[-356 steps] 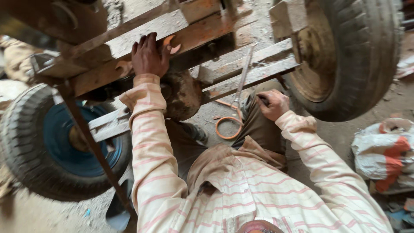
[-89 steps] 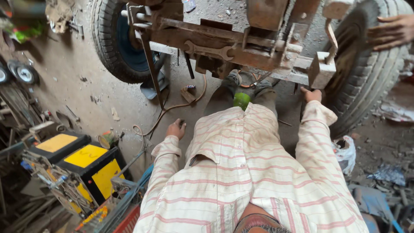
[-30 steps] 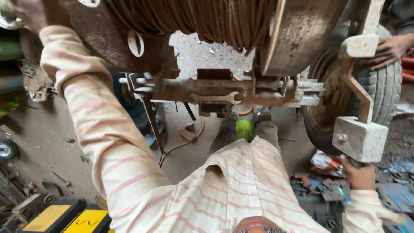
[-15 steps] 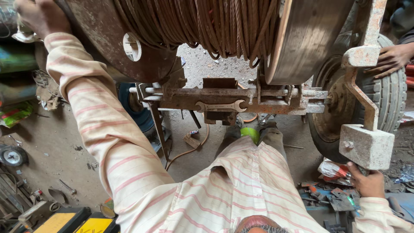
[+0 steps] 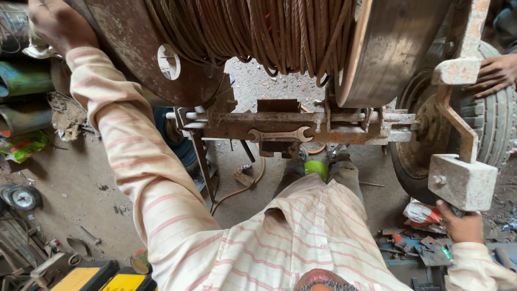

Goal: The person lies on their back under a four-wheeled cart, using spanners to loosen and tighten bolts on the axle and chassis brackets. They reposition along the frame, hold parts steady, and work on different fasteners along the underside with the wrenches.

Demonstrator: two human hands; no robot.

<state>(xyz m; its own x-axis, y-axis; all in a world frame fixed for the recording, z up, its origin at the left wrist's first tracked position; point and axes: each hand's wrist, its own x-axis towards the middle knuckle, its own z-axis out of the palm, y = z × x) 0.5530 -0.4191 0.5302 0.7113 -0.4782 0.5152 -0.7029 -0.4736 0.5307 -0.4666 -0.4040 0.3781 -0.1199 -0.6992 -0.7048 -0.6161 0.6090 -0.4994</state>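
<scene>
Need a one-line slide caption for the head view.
Left hand on rusty cable drum, right hand under crank block; wrench on frame.

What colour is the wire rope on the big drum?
Rusty reddish brown, the wire rope; seen best in the head view.

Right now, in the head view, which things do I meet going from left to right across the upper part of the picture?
left hand → round hole in the rusty drum flange → coiled steel cable → right drum flange → another person's hand on the tyre
</scene>
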